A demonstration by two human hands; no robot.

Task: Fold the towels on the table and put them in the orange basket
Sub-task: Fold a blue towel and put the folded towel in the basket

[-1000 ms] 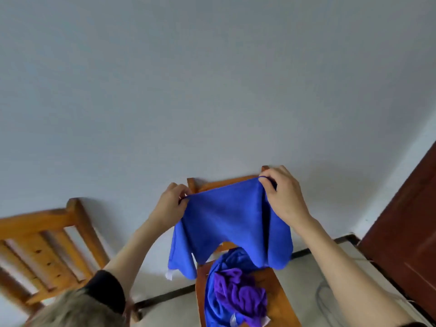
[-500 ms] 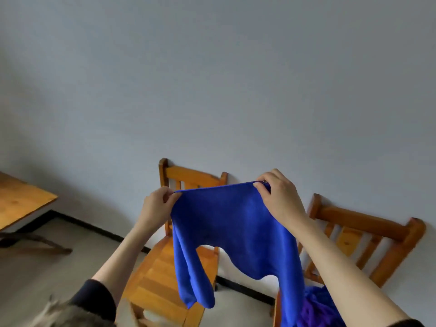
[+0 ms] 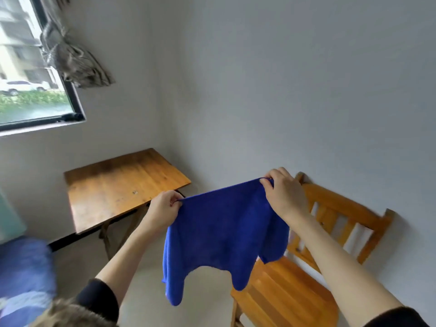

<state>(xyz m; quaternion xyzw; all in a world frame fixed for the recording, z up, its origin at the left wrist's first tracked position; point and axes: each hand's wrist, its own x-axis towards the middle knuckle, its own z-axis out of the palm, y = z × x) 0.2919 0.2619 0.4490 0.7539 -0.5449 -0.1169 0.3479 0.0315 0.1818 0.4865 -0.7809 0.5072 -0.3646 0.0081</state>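
The blue towel (image 3: 224, 234) hung in the air, stretched by its top edge between both hands, in front of a wooden chair (image 3: 306, 274) and well apart from the wooden surface (image 3: 122, 185) by the window (image 3: 30, 67). The left hand (image 3: 162, 208) pinched one upper corner and the right hand (image 3: 285, 197) pinched the other, fingers curled onto the cloth. The basket was not in view.

To do this step well, the top edge probably needed to be kept taut and level so the cloth dropped flat, then the two corners brought together evenly for a clean half-fold. The lower part hung in uneven lobes, so a light shake seemed worth it first.

It looked like soft, plush microfibre in a deep blue, limp and slightly bunched along its left side.
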